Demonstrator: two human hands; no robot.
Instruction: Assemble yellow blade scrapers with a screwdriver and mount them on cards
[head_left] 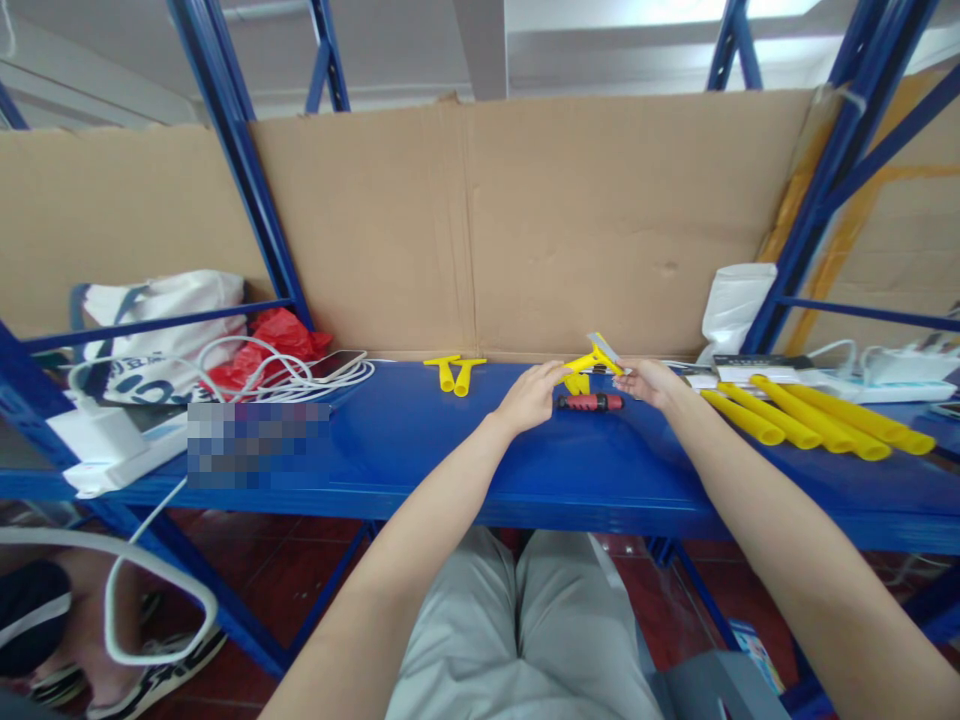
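Note:
My left hand (534, 395) is closed round the stem of a yellow T-shaped scraper (581, 362), held just above the blue shelf (442, 455). A pale flat blade runs along the scraper's head. My right hand (646, 382) pinches the near end of that head; its fingertips are partly hidden. Below the scraper, a red and black screwdriver handle (592, 402) lies on the shelf, with another yellow piece (577, 384) just behind it. Two more yellow T-shaped scraper pieces (463, 377) lie to the left of my left hand.
Several yellow tubes (810, 415) lie at the right beside a power strip (892, 385). A white bag (739, 305) leans by the right post. White cables (300, 375), a red plastic bag (274, 345) and a charger (101, 435) occupy the left. Cardboard (637, 220) stands behind. Another person's leg (97, 620) shows lower left.

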